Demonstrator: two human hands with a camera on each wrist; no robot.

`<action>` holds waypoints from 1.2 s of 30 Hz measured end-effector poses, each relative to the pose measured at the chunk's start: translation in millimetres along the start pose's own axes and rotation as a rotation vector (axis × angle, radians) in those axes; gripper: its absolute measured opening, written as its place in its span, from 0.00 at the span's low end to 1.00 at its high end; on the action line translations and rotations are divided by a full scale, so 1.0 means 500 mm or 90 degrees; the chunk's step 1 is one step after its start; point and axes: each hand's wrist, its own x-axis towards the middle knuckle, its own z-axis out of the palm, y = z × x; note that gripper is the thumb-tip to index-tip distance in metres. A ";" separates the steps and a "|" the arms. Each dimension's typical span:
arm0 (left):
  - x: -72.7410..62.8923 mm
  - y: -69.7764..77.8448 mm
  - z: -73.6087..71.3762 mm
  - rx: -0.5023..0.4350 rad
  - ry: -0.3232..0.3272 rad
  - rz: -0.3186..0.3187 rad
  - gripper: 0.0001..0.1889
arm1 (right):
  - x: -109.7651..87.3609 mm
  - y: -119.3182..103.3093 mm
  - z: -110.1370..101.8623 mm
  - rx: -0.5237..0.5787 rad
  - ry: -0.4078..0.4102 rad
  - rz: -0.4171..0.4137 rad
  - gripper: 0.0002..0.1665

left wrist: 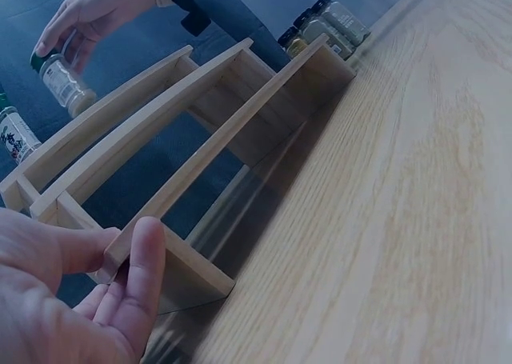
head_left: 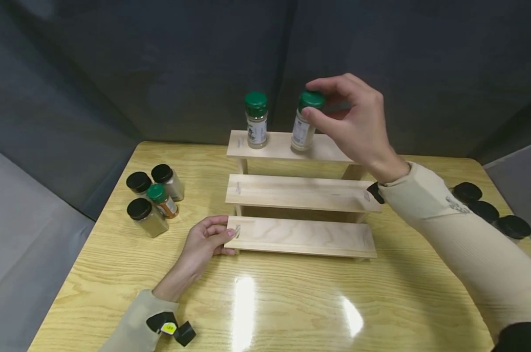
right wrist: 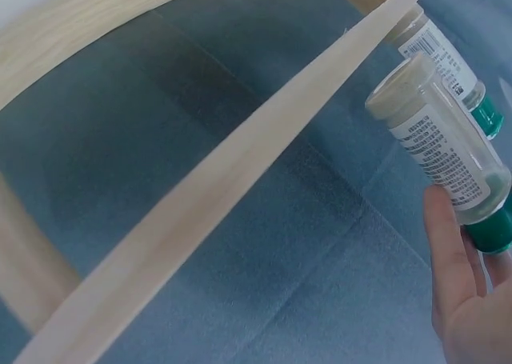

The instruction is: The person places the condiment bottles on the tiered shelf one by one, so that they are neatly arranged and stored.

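My right hand [head_left: 355, 115] holds a green-capped spice jar [head_left: 302, 131] by its cap, thumb on the near side and fingers behind. In the head view the jar leans slightly, its base close over the top shelf [head_left: 278, 151] of a three-step wooden rack. A second green-capped jar [head_left: 257, 128] stands upright to its left on that shelf. With my left hand [head_left: 205, 237] I grip the left end of the lowest shelf [head_left: 300, 236]; the thumb lies on top, fingers beneath, as the left wrist view [left wrist: 132, 288] also has it.
Left of the rack stand several black-capped jars [head_left: 147, 218] and a small green-capped jar [head_left: 163, 201] with orange contents. More black-capped jars [head_left: 485, 212] are at the table's right edge, partly behind the right sleeve [head_left: 458, 230]. A dark curtain [head_left: 181, 73] hangs behind the table.
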 end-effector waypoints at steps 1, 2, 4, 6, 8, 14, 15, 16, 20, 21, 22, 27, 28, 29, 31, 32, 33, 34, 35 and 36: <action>0.001 -0.001 0.000 -0.001 0.001 -0.001 0.24 | 0.001 0.000 0.002 0.001 -0.002 0.000 0.19; 0.002 -0.001 0.000 -0.003 0.003 -0.001 0.24 | 0.003 0.000 0.005 0.002 -0.003 0.004 0.19; 0.003 -0.002 0.001 -0.003 0.005 -0.001 0.24 | 0.005 0.000 0.009 0.000 -0.006 0.007 0.19; 0.004 -0.003 0.002 -0.004 0.006 -0.001 0.24 | 0.006 0.000 0.013 -0.004 -0.009 0.017 0.19; 0.004 -0.004 0.002 -0.005 0.006 -0.002 0.23 | 0.007 0.001 0.016 -0.007 -0.013 0.029 0.18; 0.003 -0.004 0.005 -0.009 0.007 -0.006 0.23 | 0.006 0.006 0.024 -0.011 -0.015 0.034 0.18; 0.003 -0.004 0.005 -0.008 0.007 -0.006 0.23 | 0.006 0.007 0.025 -0.011 -0.014 0.033 0.18; 0.002 -0.003 0.005 -0.007 0.007 -0.006 0.23 | 0.006 0.008 0.025 -0.013 -0.015 0.033 0.18; 0.002 -0.003 0.005 -0.003 0.006 -0.007 0.23 | 0.005 0.011 0.027 -0.015 -0.014 0.031 0.18; 0.001 -0.003 0.005 -0.002 0.005 -0.008 0.23 | 0.005 0.012 0.027 -0.014 -0.014 0.030 0.18; 0.000 -0.002 0.005 -0.002 0.004 -0.007 0.23 | 0.005 0.012 0.028 -0.014 -0.015 0.031 0.18; -0.001 -0.003 0.005 -0.003 0.001 -0.006 0.23 | 0.002 0.014 0.030 -0.016 -0.017 0.043 0.19; -0.001 -0.003 0.005 -0.002 0.000 -0.005 0.23 | 0.002 0.015 0.030 -0.016 -0.017 0.043 0.19; 0.000 -0.004 0.005 -0.003 0.001 -0.005 0.23 | 0.001 0.015 0.030 -0.017 -0.016 0.042 0.18; -0.001 -0.004 0.005 -0.002 0.000 -0.004 0.23 | 0.001 0.017 0.031 -0.016 -0.014 0.037 0.19; -0.001 -0.004 0.005 -0.003 0.000 -0.003 0.23 | 0.000 0.018 0.031 -0.016 -0.013 0.035 0.19; -0.001 -0.004 0.005 -0.003 0.001 -0.003 0.23 | 0.000 0.018 0.031 -0.015 -0.014 0.033 0.19; -0.001 -0.004 0.005 -0.003 0.000 -0.003 0.23 | 0.000 0.018 0.031 -0.015 -0.014 0.032 0.19; -0.001 -0.004 0.006 -0.004 -0.001 -0.002 0.23 | 0.000 0.019 0.031 -0.015 -0.014 0.031 0.19; -0.001 -0.004 0.006 -0.004 -0.002 -0.001 0.23 | -0.001 0.019 0.031 -0.015 -0.014 0.031 0.19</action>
